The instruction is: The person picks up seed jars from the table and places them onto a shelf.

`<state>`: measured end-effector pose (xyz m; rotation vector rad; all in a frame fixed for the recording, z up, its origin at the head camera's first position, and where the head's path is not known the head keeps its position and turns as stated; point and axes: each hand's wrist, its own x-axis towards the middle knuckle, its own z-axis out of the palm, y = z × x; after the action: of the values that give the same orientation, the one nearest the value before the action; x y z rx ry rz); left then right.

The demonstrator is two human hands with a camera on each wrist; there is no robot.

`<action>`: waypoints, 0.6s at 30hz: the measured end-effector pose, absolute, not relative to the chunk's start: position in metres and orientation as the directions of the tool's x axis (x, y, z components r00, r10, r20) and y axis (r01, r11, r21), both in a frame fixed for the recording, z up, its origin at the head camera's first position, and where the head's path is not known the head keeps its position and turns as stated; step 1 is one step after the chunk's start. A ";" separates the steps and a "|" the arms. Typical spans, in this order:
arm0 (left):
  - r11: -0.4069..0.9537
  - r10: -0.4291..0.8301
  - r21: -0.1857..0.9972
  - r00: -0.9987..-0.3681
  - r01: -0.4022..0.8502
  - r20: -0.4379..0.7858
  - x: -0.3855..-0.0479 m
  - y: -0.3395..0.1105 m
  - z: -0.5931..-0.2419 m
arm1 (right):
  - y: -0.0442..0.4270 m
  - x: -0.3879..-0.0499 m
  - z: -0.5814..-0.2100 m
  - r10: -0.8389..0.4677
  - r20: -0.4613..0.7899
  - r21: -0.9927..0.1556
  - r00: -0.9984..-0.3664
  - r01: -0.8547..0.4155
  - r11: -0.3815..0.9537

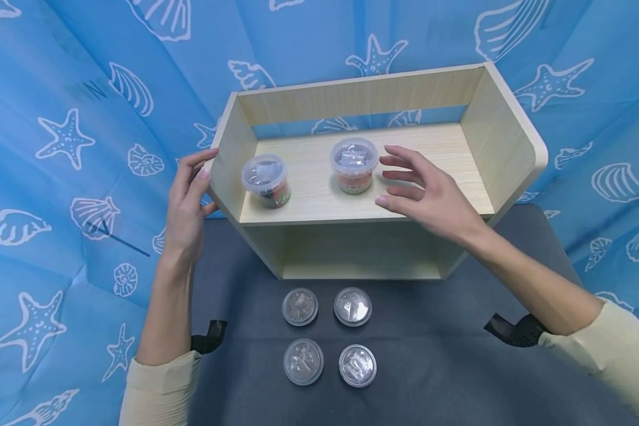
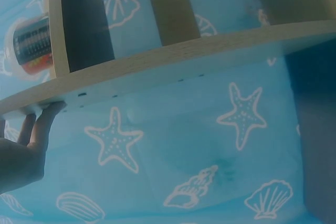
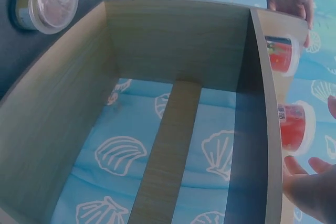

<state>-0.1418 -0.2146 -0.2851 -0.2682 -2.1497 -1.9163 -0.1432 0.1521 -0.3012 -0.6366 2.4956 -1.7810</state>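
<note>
Two lidded plastic tubs stand on the upper board of a pale wooden shelf (image 1: pixel 415 204). The left tub (image 1: pixel 266 180) sits near the shelf's left side panel; the other tub (image 1: pixel 354 165) is around the middle. My right hand (image 1: pixel 426 192) is just right of the middle tub, fingers spread and slightly bent, with a small gap and nothing held. My left hand (image 1: pixel 189 201) touches the outside of the left side panel, fingertips at its edge. In the left wrist view, the fingers (image 2: pixel 44 124) lie against that panel from outside.
Several more lidded tubs lie in two rows on the dark cloth (image 1: pixel 415 367) before the shelf, such as the front-left tub (image 1: pixel 303 362). The shelf's lower compartment (image 1: pixel 362 251) opens toward me. Behind hangs a blue curtain (image 1: pixel 112 35) with shell and starfish prints.
</note>
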 end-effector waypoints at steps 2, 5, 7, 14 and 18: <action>0.117 -0.028 0.947 -0.952 0.301 0.306 -0.142 -0.215 -0.285 | 0.154 -0.138 -0.302 -0.334 0.232 -0.912 -0.914 -0.324 0.254; 0.111 -0.027 0.947 -0.952 0.300 0.305 -0.142 -0.214 -0.285 | 0.157 -0.130 -0.303 -0.349 0.248 -0.917 -0.904 -0.335 0.215; 0.110 -0.028 0.947 -0.951 0.302 0.307 -0.142 -0.214 -0.285 | 0.159 -0.124 -0.304 -0.363 0.257 -0.921 -0.896 -0.341 0.191; 0.104 -0.031 0.946 -0.950 0.306 0.311 -0.142 -0.214 -0.285 | 0.162 -0.103 -0.311 -0.403 0.283 -0.916 -0.870 -0.370 0.154; 0.102 -0.034 0.948 -0.951 0.302 0.307 -0.142 -0.215 -0.286 | 0.163 -0.095 -0.316 -0.417 0.299 -0.913 -0.858 -0.385 0.138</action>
<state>-0.1424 -0.2146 -0.2858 -0.2661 -2.1293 -1.9320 -0.0948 0.1631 -0.3160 -0.8280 2.3491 -1.8695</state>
